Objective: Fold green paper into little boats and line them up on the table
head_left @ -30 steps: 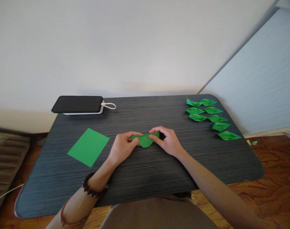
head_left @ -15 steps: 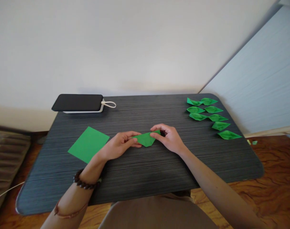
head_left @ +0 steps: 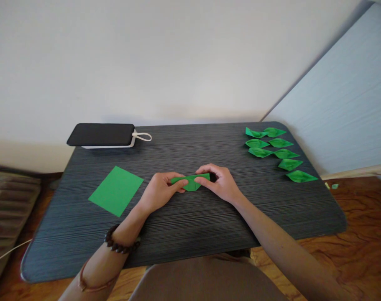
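Observation:
A small folded green paper piece (head_left: 190, 183) lies at the middle of the dark striped table (head_left: 184, 234). My left hand (head_left: 160, 191) pinches its left end with curled fingers. My right hand (head_left: 220, 183) pinches its right end, thumb and forefinger closed on the fold. A flat green paper sheet (head_left: 116, 190) lies to the left of my left hand, untouched. My left wrist wears a dark bead bracelet (head_left: 119, 246).
Several finished green folded paper shapes (head_left: 276, 152) lie in rows at the table's far right corner. A black device with a white loop cord (head_left: 101, 135) sits at the far left edge by the wall. A pale panel (head_left: 343, 104) leans at the right.
The folded piece opened wider half a second ago, then my hands pressed it narrower again. My left forearm shifted slightly; the piece stays at the table's middle.

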`<state>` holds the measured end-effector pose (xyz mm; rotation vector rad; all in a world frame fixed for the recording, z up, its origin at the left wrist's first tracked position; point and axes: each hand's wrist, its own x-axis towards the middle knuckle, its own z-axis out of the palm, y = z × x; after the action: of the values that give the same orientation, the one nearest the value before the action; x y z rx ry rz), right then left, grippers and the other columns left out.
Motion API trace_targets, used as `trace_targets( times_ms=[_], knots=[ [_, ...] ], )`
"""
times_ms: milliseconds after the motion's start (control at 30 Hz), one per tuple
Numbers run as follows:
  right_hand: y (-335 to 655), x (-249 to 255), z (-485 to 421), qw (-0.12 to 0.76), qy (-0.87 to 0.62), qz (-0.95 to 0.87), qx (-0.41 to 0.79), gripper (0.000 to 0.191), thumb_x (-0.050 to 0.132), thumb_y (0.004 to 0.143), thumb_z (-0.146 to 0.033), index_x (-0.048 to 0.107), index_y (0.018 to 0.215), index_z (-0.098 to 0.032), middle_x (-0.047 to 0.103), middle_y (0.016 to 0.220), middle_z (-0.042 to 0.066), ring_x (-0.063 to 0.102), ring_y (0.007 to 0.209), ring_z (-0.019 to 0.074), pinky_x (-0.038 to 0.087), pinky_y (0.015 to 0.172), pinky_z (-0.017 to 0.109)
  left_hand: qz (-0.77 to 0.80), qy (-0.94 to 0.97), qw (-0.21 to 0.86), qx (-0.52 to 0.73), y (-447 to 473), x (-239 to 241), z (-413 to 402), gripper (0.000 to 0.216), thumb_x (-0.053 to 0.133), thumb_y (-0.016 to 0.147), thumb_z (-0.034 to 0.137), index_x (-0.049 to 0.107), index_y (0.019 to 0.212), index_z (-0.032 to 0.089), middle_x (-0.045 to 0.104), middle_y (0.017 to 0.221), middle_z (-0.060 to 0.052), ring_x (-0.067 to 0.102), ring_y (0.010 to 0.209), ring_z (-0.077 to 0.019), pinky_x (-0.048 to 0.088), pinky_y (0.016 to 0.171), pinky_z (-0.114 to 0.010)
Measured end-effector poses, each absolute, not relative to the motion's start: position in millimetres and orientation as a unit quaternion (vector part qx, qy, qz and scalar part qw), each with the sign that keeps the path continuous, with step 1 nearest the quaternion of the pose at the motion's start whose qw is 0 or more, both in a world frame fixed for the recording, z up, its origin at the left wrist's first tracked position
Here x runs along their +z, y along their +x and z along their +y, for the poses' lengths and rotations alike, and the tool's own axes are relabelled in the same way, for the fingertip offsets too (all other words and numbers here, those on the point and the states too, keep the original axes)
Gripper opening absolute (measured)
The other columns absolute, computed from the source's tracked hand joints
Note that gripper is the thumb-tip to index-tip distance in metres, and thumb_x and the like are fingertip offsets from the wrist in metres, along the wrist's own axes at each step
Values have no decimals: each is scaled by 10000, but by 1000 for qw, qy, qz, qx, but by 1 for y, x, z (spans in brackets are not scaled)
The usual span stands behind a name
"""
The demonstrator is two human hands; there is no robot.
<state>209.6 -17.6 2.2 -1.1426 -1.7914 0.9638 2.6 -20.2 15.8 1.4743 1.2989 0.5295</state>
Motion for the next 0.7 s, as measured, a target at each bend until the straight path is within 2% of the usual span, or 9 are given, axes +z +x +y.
trace_targets(
  times_ms=[200, 367, 567, 700],
  knots=[
    [212, -1, -15, 378, -474, -683, 407, 232, 694, 734, -392, 669, 885, -216, 687, 777, -2, 601, 663, 134, 453, 637, 260, 501, 580, 598, 234, -2, 17, -18, 281, 632, 784, 370, 705, 913, 131, 726, 815, -50, 680, 714, -158, 544, 679, -235],
    [212, -3, -13, 373, -479, -641, 470, 292, 718, 696, -419, 672, 895, -210, 678, 706, 2, 617, 627, 142, 466, 598, 259, 419, 549, 690, 217, -11, 20, -14, 283, 612, 812, 325, 691, 1004, 133, 718, 923, -52, 668, 800, -151, 548, 766, -249],
    [215, -2, -11, 363, -462, -632, 505, 288, 722, 684, -424, 685, 867, -205, 690, 716, 1, 629, 627, 135, 473, 582, 241, 371, 575, 707, 182, -20, 24, -11, 315, 561, 851, 301, 651, 1103, 135, 691, 1027, -78, 651, 908, -183, 527, 845, -303],
    [216, -1, -12, 360, -456, -677, 452, 229, 684, 733, -409, 690, 845, -209, 687, 724, -7, 599, 600, 117, 451, 567, 233, 392, 597, 670, 204, -15, 22, -14, 336, 549, 847, 326, 636, 1121, 152, 690, 1033, -72, 651, 902, -190, 525, 836, -322]
  ],
)
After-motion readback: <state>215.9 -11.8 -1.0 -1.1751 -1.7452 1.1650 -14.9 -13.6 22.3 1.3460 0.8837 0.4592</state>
